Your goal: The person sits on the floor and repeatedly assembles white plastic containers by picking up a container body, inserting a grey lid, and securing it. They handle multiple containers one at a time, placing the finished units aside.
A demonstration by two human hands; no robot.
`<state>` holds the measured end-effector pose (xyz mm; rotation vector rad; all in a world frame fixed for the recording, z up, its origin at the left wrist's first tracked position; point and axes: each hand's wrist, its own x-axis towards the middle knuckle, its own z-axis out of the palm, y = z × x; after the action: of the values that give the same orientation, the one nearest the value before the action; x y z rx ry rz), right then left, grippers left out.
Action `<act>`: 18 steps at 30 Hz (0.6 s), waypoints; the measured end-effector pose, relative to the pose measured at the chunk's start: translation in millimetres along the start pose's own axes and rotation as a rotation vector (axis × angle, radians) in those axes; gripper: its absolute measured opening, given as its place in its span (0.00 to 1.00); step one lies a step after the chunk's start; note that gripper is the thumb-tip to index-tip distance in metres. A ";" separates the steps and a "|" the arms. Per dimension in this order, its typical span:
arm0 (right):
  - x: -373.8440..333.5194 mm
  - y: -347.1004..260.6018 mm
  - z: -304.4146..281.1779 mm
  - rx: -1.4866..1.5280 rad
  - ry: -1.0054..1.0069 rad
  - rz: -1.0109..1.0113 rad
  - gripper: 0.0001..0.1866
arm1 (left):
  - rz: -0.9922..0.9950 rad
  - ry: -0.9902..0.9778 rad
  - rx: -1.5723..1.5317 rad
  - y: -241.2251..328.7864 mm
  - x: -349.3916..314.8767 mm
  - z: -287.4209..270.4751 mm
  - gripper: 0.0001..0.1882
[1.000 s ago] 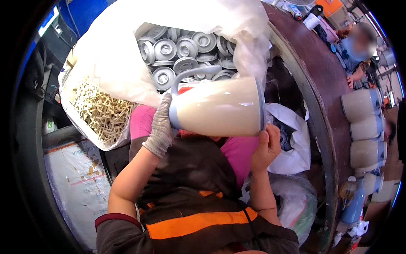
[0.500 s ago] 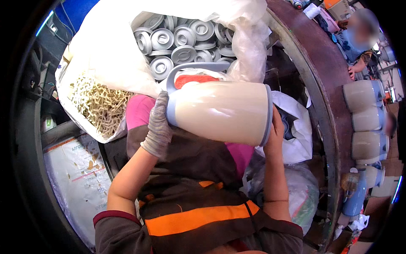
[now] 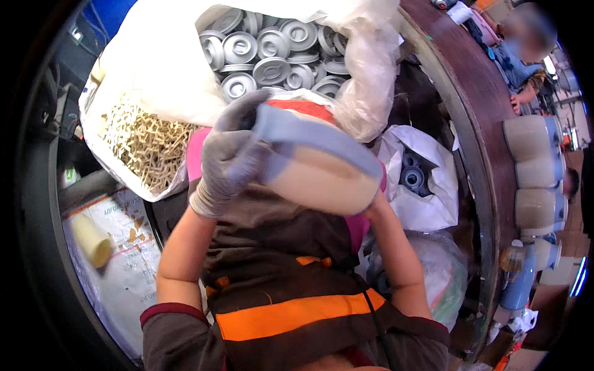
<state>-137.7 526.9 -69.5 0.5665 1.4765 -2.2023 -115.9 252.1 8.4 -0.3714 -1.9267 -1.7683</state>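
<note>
I hold a cream plastic jug (image 3: 322, 176) with a grey-blue rim and handle and a red inner lid, tilted in front of my chest. My left hand (image 3: 229, 157), in a grey glove, grips the jug at its handle end. My right hand (image 3: 373, 209) is bare and mostly hidden beneath the jug's base, supporting it. Behind the jug, a clear plastic bag (image 3: 371, 80) holds several round grey metal lids (image 3: 272, 52).
A white bag of beige plastic pieces (image 3: 145, 145) lies at the left. A white bag with dark round parts (image 3: 414, 176) sits at the right. Cream jugs (image 3: 535, 173) stand in a row along a curved brown table edge (image 3: 476, 142). Another person (image 3: 520, 49) sits at the upper right.
The jug has swung from lying sideways to tilting with its rim toward me and has come closer. My left hand has shifted up onto the handle end.
</note>
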 end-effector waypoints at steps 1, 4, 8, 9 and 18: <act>2.2 5.1 -3.8 -0.005 -0.033 0.121 0.20 | 0.051 -0.178 0.000 3.3 8.5 -8.8 0.13; 9.8 -12.3 -30.2 -0.623 -0.032 -0.321 0.19 | -0.106 -0.318 0.004 11.9 25.7 -12.4 0.15; -65.4 -24.1 30.3 -0.430 -0.353 -0.256 0.20 | -0.231 -0.456 0.069 -14.9 15.7 2.2 0.18; -77.3 -22.8 31.3 -0.406 -0.398 -0.277 0.20 | -0.153 -0.447 0.128 -13.0 16.5 9.7 0.17; -142.5 -192.8 -17.5 0.086 -0.041 -1.319 0.25 | -0.195 0.112 -0.026 -30.1 8.9 13.2 0.11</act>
<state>-125.5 626.6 149.0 -0.6830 2.0291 -3.1190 -141.1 260.4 -13.0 -0.0934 -1.9170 -1.8948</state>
